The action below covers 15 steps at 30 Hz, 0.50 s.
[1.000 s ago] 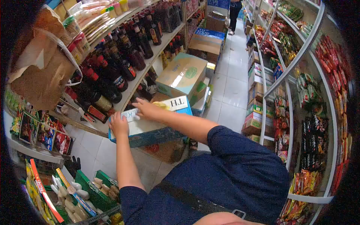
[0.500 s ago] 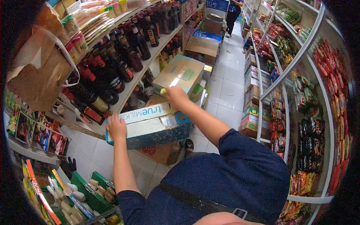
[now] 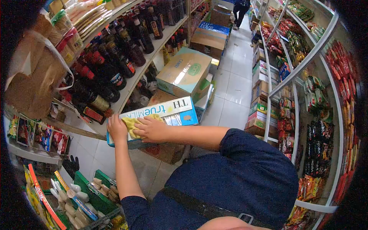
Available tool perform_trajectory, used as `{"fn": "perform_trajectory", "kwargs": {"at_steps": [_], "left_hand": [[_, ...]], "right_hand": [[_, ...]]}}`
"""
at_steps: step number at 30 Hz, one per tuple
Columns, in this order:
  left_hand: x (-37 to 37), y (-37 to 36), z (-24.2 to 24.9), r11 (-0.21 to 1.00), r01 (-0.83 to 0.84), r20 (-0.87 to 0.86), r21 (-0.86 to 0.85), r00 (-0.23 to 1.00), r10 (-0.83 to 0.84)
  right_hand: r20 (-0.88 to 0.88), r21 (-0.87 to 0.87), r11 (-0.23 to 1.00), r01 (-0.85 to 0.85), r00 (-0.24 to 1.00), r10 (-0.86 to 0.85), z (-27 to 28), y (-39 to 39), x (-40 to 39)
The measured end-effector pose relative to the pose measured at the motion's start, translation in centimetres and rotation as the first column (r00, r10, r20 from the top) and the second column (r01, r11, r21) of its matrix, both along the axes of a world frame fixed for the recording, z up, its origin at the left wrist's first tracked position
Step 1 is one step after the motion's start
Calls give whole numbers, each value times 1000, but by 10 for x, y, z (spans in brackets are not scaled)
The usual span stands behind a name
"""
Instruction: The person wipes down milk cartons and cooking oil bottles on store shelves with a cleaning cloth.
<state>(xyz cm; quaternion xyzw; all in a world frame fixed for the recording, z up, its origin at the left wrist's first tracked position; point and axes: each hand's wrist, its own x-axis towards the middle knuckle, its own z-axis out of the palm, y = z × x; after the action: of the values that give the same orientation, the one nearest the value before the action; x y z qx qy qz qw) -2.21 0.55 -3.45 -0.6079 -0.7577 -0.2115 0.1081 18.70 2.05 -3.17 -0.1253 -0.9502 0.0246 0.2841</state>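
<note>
Brown, torn card (image 3: 34, 82) crowds the far left, and below it sits a green crate (image 3: 100, 196) with pale, rounded goods bunched inside. Next along, a black glove-like shape (image 3: 71, 165) stands out against the tiles, and up above we have dark bottles (image 3: 115, 69), several wearing red caps, packed in rows along a pale shelf (image 3: 132, 86).

Now to the middle, where the action is! The left hand (image 3: 117, 129) lies over the near-left end of a white-and-blue carton (image 3: 172, 109) marked "true MILK" and "TH" — fingers draped on its top, though whether they grip it I can't tell. Just beside it comes a crumpled yellow cloth (image 3: 135, 124), flat against the carton's top. And there's the right hand (image 3: 151, 130), palm down on that cloth, fingers spread rather than clenched, the forearm stretching in from a navy sleeve (image 3: 243, 147).

Beneath the carton shows a brown box (image 3: 165, 154); beyond it, a taped box (image 3: 184, 73) with green print. Further right the pale tiled floor (image 3: 226, 92) runs down the aisle to a person (image 3: 240, 13) in dark clothes. Far right — glass-fronted shelving, crammed with red packets (image 3: 341, 63) and black packets (image 3: 317, 145).
</note>
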Motion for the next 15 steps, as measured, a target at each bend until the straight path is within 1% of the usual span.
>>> {"fn": "perform_trajectory", "kwargs": {"at_steps": [1, 3, 4, 6, 7, 8, 9, 11, 12, 14, 15], "left_hand": [[4, 4, 4, 1000, 5, -34, 11, 999, -5], [9, 4, 10, 999, 9, -9, -31, 1000, -9], [8, 4, 13, 999, 12, 2, -47, 1000, -12], [5, 5, 11, 999, 18, -6, -48, 1000, -18], [6, 5, 9, 999, 12, -14, -29, 1000, -13], [5, 3, 7, 1000, 7, -23, -17, 1000, -7], [6, 5, 7, 1000, 0, -32, -3, 999, 0], [12, 7, 18, 999, 3, 14, -52, 1000, -3], [11, 5, 21, 996, 18, 25, -90, 1000, -15], [4, 4, 13, 997, 27, 24, -73, 999, -25], [0, 4, 7, 998, 42, 31, -55, 999, -40]], "right_hand": [[16, 22, 999, -38, 999, 38, -1, 4, 2], [48, 75, 991, -111, 993, 107, -6, 13, 4], [34, 102, 984, -146, 989, 144, -7, 16, 5], [62, 104, 975, -196, 980, 190, -13, 17, 13], [36, 61, 967, -246, 969, 244, -11, 16, 23], [67, 85, 959, -272, 961, 267, -22, 18, 25], [100, 23, 949, -314, 945, 310, -20, 17, 30], [68, 57, 947, -315, 948, 311, -20, 18, 29], [77, 0, 937, -350, 934, 349, -16, 17, 25], [86, -111, 919, -379, 917, 388, -9, 20, 15], [28, -112, 914, -390, 918, 396, -17, 19, 4]]}}
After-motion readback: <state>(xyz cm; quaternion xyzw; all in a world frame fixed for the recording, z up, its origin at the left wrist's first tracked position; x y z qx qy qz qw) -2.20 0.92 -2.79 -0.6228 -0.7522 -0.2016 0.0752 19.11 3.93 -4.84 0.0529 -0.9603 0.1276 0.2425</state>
